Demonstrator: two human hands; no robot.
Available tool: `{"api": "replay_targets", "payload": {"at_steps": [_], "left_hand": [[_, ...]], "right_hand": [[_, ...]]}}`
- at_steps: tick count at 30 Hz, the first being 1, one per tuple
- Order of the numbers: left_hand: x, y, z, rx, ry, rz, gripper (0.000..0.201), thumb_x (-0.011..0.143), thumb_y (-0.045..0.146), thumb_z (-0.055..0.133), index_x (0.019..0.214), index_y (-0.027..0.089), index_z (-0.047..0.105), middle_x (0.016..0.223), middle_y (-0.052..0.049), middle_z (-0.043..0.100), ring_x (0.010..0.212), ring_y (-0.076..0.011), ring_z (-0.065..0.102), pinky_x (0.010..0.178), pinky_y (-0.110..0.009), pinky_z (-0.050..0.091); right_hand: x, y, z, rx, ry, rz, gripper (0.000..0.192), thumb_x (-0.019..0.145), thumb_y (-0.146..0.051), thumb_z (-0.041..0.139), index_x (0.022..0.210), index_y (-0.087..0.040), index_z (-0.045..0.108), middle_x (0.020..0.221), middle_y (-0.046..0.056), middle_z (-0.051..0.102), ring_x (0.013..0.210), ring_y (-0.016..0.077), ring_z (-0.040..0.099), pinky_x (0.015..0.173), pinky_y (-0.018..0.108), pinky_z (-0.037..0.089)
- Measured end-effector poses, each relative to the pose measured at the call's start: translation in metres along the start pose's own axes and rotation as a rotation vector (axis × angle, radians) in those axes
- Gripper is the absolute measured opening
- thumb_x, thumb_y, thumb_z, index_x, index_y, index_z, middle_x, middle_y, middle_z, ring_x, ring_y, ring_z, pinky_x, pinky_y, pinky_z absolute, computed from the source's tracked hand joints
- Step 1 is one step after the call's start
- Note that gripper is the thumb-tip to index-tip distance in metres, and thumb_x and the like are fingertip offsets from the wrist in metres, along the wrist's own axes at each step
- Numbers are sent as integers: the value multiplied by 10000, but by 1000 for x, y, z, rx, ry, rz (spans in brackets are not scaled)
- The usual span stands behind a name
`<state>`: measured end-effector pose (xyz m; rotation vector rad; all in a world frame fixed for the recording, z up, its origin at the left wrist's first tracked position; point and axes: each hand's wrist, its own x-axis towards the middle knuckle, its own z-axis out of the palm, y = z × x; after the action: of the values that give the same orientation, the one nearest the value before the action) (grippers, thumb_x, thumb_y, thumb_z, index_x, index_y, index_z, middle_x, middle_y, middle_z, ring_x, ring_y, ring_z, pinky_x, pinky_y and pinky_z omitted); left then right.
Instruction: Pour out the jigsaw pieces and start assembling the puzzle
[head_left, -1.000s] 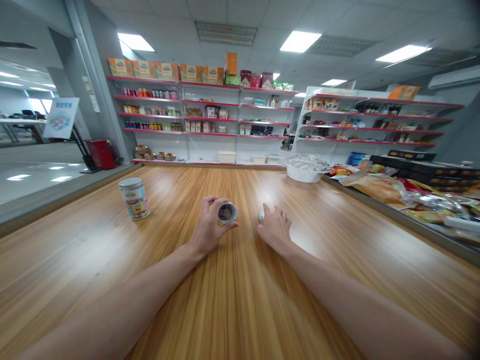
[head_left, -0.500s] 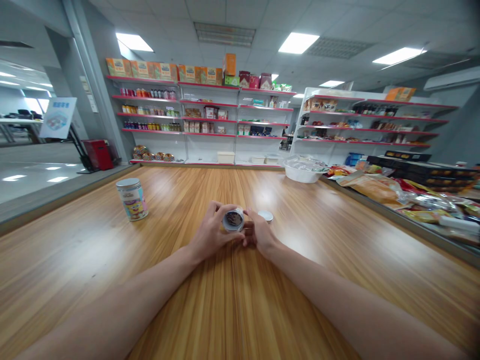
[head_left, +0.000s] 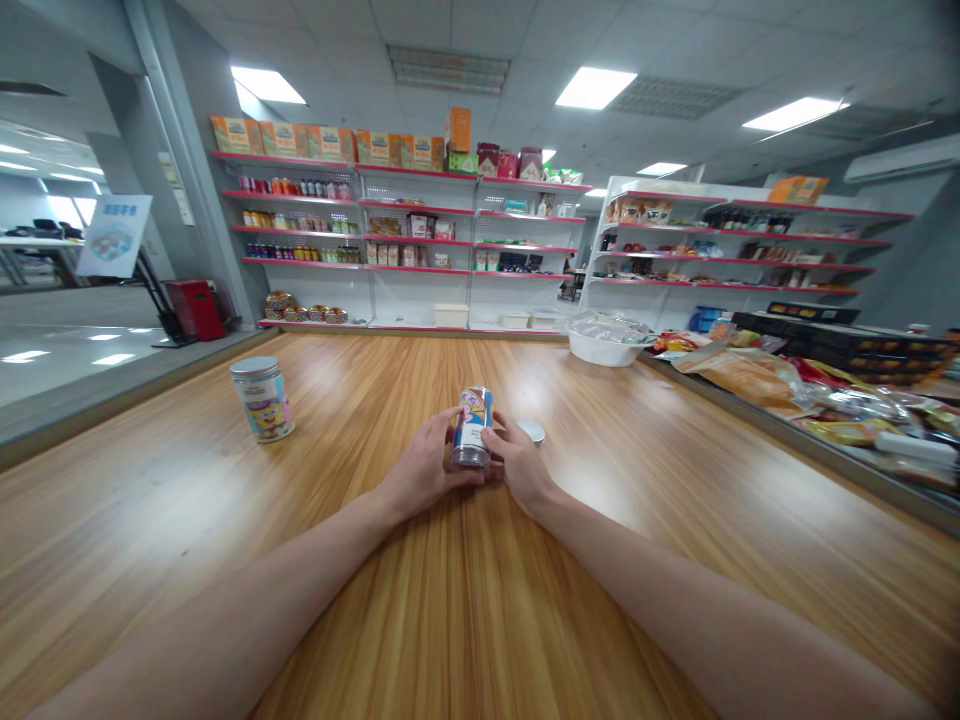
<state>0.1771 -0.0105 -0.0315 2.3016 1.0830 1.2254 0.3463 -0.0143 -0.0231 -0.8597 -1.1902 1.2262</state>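
Note:
A small clear jar (head_left: 474, 420) with a blue, white and colourful printed label is tilted between my hands, its label toward me. My left hand (head_left: 427, 465) is closed around its left side and lower end. From the right, my right hand (head_left: 523, 470) grips it with the thumb across the label. I cannot see the jar's contents from this angle. Just beyond my right hand a silver lid (head_left: 533, 432) lies flat on the wooden table (head_left: 360, 400). A larger jar (head_left: 263, 402) with a silver lid and cartoon label stands upright at the left.
A white basin (head_left: 606, 345) with clear plastic inside sits at the table's far right. Packaged snacks (head_left: 757, 380) and black trays (head_left: 847, 345) are piled along the right edge. Shelves (head_left: 416, 290) of goods line the back wall.
The small jar has turned in my hands: its open mouth and dark contents faced me before, and now its printed side does. The larger jar and the lid stay in place.

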Motion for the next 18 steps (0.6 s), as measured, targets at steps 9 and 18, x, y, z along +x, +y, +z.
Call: {"api": "replay_targets", "payload": {"at_steps": [9, 18], "left_hand": [[2, -1, -2, 180, -109, -181, 716, 650, 467, 846, 1223, 164, 539, 1115, -126, 674, 1021, -323, 643, 832, -398, 510], [4, -3, -5, 171, -204, -227, 611, 607, 540, 831, 1061, 181, 635, 1001, -85, 726, 912, -295, 686, 747, -330, 519]], "right_hand": [[-1, 3, 0, -161, -35, -73, 678, 779, -359, 683, 1379, -165, 436, 1119, 124, 615, 876, 221, 641, 791, 389, 535], [-3, 1, 0, -147, -45, -80, 704, 761, -362, 684, 1384, -178, 412, 1143, 126, 583, 895, 222, 625, 798, 396, 532]]}}
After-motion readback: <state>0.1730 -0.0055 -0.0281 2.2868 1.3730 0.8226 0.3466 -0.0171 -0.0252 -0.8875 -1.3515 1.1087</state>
